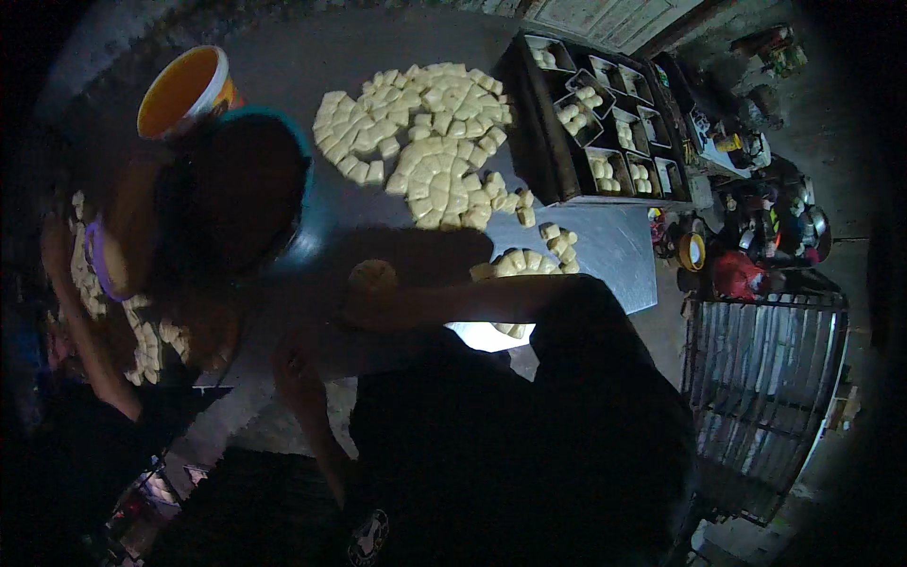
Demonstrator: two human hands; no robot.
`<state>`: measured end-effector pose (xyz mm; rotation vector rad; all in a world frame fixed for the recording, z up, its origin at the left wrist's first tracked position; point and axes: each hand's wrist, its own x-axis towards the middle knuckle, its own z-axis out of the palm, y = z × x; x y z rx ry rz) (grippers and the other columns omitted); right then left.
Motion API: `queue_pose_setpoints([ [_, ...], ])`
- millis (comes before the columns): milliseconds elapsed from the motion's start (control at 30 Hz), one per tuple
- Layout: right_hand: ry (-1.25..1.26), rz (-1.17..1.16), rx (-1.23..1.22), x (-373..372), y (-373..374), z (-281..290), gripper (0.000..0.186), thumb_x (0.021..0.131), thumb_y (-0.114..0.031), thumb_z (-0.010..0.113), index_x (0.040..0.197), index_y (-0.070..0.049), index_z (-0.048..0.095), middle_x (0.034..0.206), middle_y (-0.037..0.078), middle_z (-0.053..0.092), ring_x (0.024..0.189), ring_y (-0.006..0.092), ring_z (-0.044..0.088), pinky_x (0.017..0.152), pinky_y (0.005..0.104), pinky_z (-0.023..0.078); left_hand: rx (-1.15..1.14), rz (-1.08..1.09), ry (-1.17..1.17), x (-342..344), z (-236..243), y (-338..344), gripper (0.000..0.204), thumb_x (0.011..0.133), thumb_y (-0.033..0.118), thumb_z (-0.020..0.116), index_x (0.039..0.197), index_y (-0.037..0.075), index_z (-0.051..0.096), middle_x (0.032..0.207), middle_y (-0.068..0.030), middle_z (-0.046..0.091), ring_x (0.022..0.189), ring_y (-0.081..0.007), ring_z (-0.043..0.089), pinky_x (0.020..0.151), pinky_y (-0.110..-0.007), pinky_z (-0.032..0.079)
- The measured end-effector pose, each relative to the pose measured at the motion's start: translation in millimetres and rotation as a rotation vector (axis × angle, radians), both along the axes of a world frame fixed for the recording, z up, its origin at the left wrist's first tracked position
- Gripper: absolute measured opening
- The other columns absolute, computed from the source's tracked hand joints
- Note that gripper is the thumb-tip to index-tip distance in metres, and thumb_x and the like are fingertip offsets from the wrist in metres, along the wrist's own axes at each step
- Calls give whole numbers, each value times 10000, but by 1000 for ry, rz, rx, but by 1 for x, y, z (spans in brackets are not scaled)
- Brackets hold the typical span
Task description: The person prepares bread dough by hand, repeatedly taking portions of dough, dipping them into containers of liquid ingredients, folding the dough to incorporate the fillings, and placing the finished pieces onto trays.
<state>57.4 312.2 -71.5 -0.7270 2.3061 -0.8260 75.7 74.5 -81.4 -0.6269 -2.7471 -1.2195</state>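
No words or numbers can be read. Between six and seven o'clock, the black cloth garment (pixel 529 444) carries a round white emblem (pixel 367 538), too blurred to decipher. Near ten o'clock, the round orange-and-white bucket (pixel 220 93) shows orange patches outside, equally unreadable.

A roundish, pale dough piece (pixel 374 275) sits at the right hand (pixel 365 310).

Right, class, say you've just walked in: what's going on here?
In dim light, the person's right hand is by a round dough piece on the metal table; any grip is unclear. The left hand is in shadow near the table's edge. Cut dough lies beyond, beside tins, some holding dough. A co-worker's arm shows at left.
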Motion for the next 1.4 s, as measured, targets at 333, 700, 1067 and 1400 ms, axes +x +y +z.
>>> queue_pose_setpoints([
  [333, -740, -953, -1641, 89, 265, 79, 695, 963, -597, 273, 1236, -5, 516, 1178, 131, 596, 1136, 243, 559, 996, 355, 419, 64, 308, -369, 26, 45, 92, 334, 927, 166, 564, 1229, 27, 585, 1195, -117, 568, 1040, -228, 574, 866, -329, 470],
  [700, 783, -914, 899, 333, 699, -9, 639, 977, -541, 340, 1414, -81, 420, 1264, 224, 560, 1173, 318, 538, 1037, 368, 356, -124, -124, -120, 1, 35, 179, 315, 943, 207, 580, 1209, 37, 583, 1167, -134, 589, 1035, -241, 580, 855, -351, 483],
  [1067, 515, -1332, -255, 274, 445, 92, 213, 883, -3, 563, 1070, -22, 662, 1006, 145, 687, 916, 210, 663, 778, 295, 500, -56, -419, -123, 22, 37, 228, 225, 923, 162, 595, 1128, 74, 622, 1097, -98, 629, 963, -216, 610, 816, -334, 496],
  [1400, 435, -1291, -269, 238, 339, -24, 196, 801, -41, 672, 995, -19, 682, 977, 164, 637, 921, 315, 617, 812, 372, 497, -57, -976, -120, 99, 45, 324, 209, 881, 125, 636, 1080, 65, 653, 985, -130, 643, 941, -301, 618, 852, -380, 487],
])
